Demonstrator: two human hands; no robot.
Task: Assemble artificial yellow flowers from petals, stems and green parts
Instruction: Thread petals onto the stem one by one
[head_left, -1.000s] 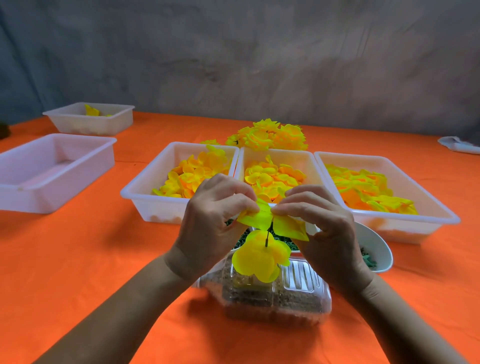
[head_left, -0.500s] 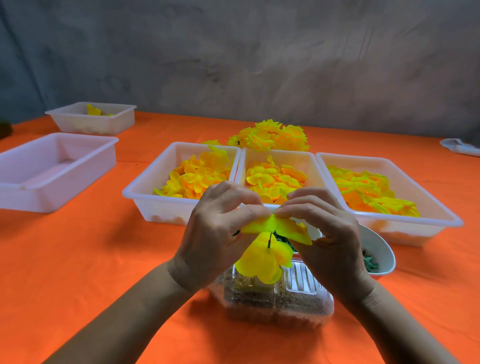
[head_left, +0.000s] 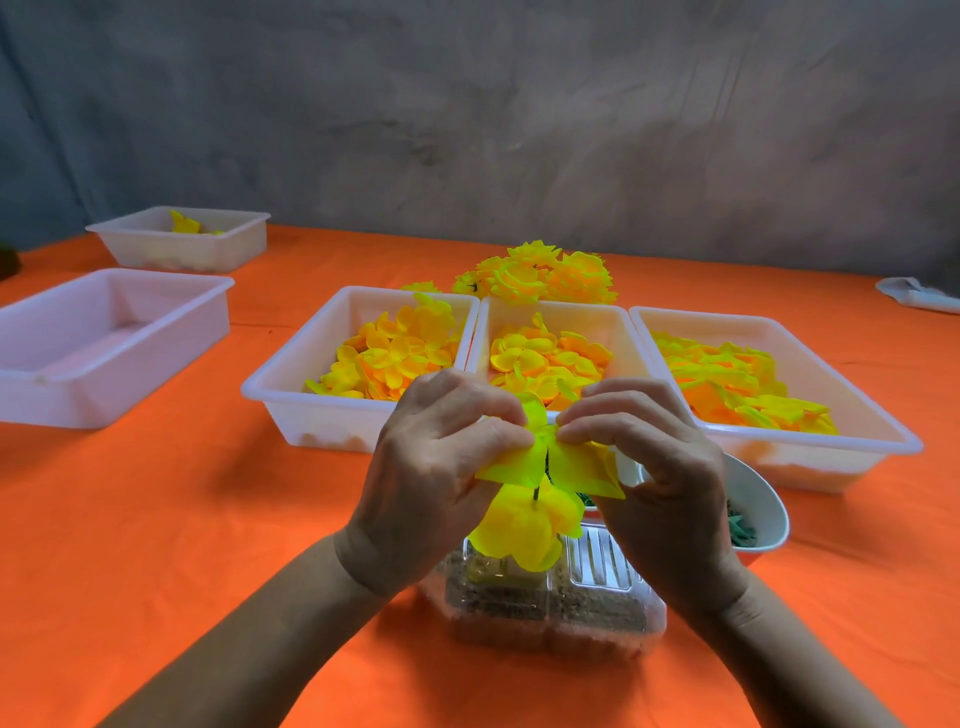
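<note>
Partly assembled yellow flower (head_left: 524, 525) held above the clear lidded container (head_left: 556, 608), near centre of the worktop (head_left: 156, 519). Thin dark stem (head_left: 540, 475) runs roughly upright, bloom at its near, lower end. Left hand (head_left: 431, 478) and right hand (head_left: 660, 483), fingers curled, each pinch the upper petal layer (head_left: 566, 462).

Both forearms reach in from below. The left hand (head_left: 436, 467) and right hand (head_left: 660, 483) meet fingertip to fingertip, fingers curled, pinching

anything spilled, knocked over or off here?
Nothing stands out. Three petal trays sit level in a row, petals inside. Both hands, left and right, pinch the half-built flower over the clear container.
</note>
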